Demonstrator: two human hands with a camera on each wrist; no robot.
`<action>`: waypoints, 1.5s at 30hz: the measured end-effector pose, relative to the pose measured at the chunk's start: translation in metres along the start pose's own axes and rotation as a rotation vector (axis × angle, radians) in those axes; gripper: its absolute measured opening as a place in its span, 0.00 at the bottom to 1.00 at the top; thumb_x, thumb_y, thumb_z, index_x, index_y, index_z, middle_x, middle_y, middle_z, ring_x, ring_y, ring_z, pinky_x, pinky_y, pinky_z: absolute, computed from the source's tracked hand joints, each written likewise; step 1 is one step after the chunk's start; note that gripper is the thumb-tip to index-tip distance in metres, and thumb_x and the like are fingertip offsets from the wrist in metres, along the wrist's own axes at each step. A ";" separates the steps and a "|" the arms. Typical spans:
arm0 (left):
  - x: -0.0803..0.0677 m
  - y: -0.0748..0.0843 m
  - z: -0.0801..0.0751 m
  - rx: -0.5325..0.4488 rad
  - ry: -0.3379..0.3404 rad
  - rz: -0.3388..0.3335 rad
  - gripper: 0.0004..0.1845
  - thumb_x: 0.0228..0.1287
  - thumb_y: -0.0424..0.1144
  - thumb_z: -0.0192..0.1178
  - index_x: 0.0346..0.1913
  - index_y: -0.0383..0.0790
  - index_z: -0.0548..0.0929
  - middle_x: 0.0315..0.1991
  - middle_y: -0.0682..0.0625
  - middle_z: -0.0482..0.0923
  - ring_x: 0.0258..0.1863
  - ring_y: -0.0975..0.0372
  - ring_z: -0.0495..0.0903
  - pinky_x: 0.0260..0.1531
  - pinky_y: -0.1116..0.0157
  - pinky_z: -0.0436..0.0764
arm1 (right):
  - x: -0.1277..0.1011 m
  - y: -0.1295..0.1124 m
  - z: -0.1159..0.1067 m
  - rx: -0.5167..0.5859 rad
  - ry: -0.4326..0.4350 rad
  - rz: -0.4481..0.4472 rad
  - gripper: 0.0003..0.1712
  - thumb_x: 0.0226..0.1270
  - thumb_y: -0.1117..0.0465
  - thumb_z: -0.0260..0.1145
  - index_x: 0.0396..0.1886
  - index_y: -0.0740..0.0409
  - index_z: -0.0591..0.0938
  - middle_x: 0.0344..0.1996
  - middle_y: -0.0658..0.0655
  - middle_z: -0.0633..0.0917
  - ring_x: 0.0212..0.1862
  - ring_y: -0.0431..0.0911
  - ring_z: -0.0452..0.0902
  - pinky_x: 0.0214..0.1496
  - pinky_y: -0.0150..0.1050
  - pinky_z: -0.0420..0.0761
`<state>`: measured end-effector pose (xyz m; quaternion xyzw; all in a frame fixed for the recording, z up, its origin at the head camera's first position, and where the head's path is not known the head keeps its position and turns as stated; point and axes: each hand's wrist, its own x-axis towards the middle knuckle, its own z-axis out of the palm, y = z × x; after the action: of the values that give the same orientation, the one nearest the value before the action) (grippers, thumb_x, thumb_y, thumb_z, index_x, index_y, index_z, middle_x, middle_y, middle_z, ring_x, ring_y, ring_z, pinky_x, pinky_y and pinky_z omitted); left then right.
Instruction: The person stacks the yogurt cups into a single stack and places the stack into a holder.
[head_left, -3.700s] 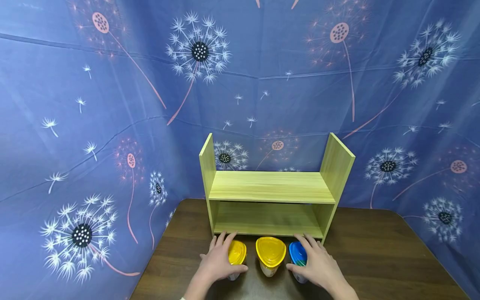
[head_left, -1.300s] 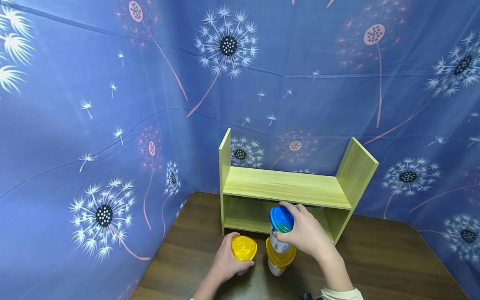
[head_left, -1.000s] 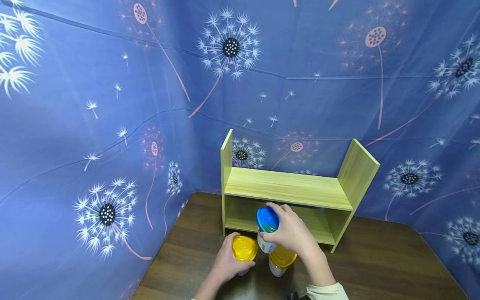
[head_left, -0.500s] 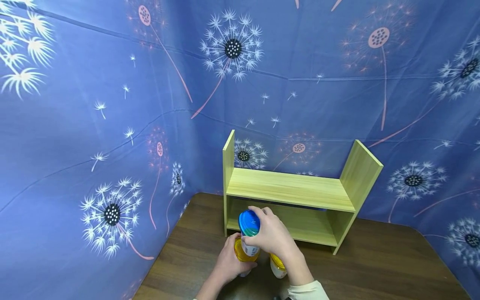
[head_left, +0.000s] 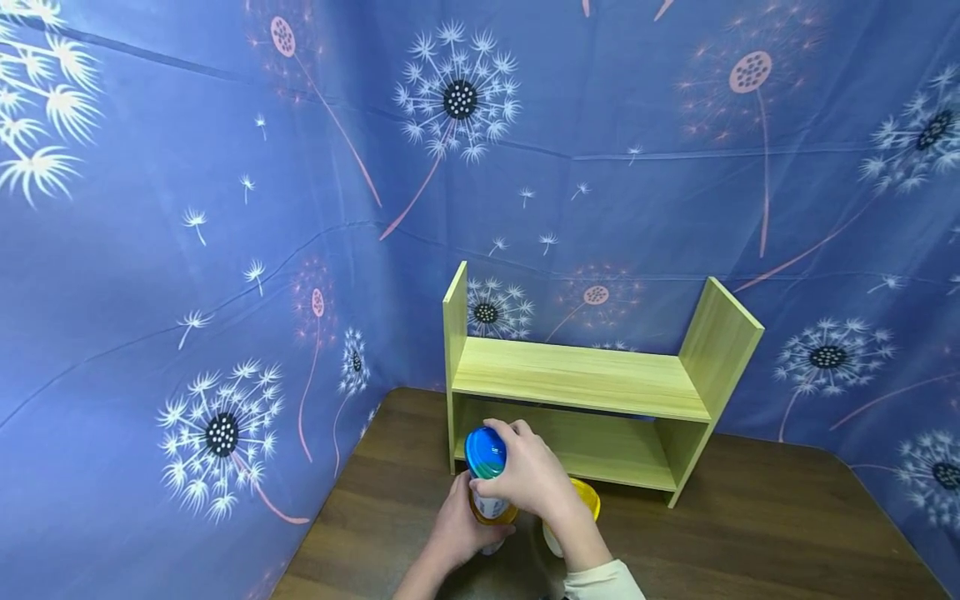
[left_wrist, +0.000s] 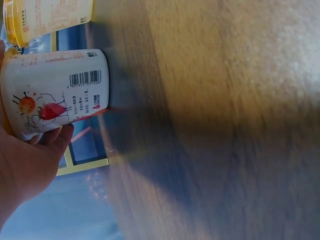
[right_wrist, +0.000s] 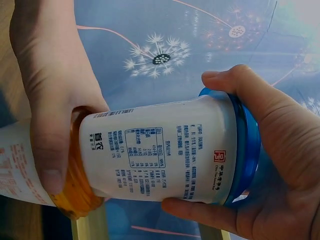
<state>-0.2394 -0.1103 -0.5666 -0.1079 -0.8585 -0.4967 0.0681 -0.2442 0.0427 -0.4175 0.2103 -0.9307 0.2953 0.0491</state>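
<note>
In the head view my right hand (head_left: pixel 528 471) grips a white yogurt cup with a blue lid (head_left: pixel 485 452) near its top. That cup's base sits right at the orange-yellow lid (right_wrist: pixel 80 165) of another yogurt cup (left_wrist: pixel 55 95), upright on the table below it. My left hand (head_left: pixel 454 523) holds this lower cup around its lid, thumb across the near side in the right wrist view. Fruit drawings and a barcode show on its wall in the left wrist view. A third yogurt cup, yellow-lidded (head_left: pixel 587 495), stands to the right, partly hidden behind my right wrist.
A pale wooden two-tier shelf (head_left: pixel 577 379) with upright side panels stands behind the cups on the dark brown table (head_left: pixel 765 517). A blue curtain with dandelion prints (head_left: pixel 570 208) hangs behind and to the left.
My right hand has lifted the blue-lidded cup from the right end, carried it left past the middle cup and lowered it onto the left cup. My left hand has closed around that lower cup.
</note>
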 end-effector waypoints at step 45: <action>0.003 -0.008 0.009 -0.092 0.056 0.024 0.55 0.38 0.48 0.85 0.69 0.40 0.64 0.61 0.43 0.73 0.59 0.48 0.76 0.61 0.42 0.73 | -0.051 0.086 -0.028 -0.018 0.278 0.069 0.46 0.58 0.31 0.71 0.71 0.47 0.73 0.70 0.59 0.71 0.69 0.62 0.66 0.63 0.66 0.71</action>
<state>-0.2448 -0.1055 -0.5772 -0.1072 -0.8311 -0.5377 0.0927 -0.2351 0.1407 -0.4507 0.1348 -0.9242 0.3148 0.1691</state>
